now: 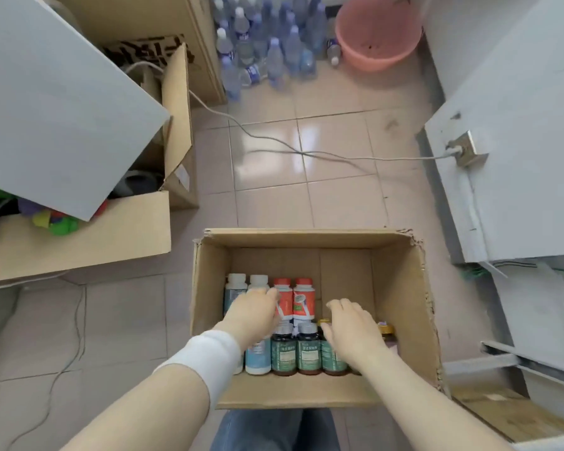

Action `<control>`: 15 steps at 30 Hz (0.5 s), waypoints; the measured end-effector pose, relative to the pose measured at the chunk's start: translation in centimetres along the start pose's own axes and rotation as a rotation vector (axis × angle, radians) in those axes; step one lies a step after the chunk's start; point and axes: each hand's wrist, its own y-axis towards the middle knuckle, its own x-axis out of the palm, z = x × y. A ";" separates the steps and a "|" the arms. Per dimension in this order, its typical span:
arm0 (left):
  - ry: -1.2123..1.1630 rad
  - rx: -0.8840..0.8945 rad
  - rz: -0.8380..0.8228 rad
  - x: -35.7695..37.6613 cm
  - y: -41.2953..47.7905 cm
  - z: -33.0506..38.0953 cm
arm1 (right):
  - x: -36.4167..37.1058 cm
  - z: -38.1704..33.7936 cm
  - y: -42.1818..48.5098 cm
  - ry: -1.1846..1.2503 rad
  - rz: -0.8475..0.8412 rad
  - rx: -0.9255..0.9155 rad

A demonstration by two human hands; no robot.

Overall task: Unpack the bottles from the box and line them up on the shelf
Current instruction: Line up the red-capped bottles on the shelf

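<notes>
While the bottles [284,353] sit packed in the cardboard box [401,304], the right hand [352,330] hovers released; whether the left hand [251,314] grasps the white-capped bottle [258,281] I cannot tell. It is better to lift each one straight up, so the neighbours do not fall.

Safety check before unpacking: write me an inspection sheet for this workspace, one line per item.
Surface: glossy tiled floor; the open box stands on it.
Job's things: two rows in the box: white-capped bottles, red-capped bottles, green bottles.
Clutter: water bottles, pink basin, spare boxes holding toys.
Hands: left hand over the white and red caps, right hand over the green bottles; both open, gripping nothing.
Cables: white cable crosses the floor to a socket; thin cable trails at left.
Surroundings: grey cabinet at right, grey panel at left.
</notes>
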 end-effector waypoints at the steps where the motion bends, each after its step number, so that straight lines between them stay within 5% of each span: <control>1: -0.008 -0.005 0.012 0.7 2.1 -0.3 | 1.0 0.1 2.2 0.049 -0.010 0.017; 9: 0.091 0.000 -0.027 3.3 11.8 -2.3 | 7.1 0.2 12.6 0.492 -0.221 0.280; 15: -0.138 -0.044 -0.182 1.9 13.6 -2.7 | 7.5 0.7 12.9 0.727 -0.237 0.327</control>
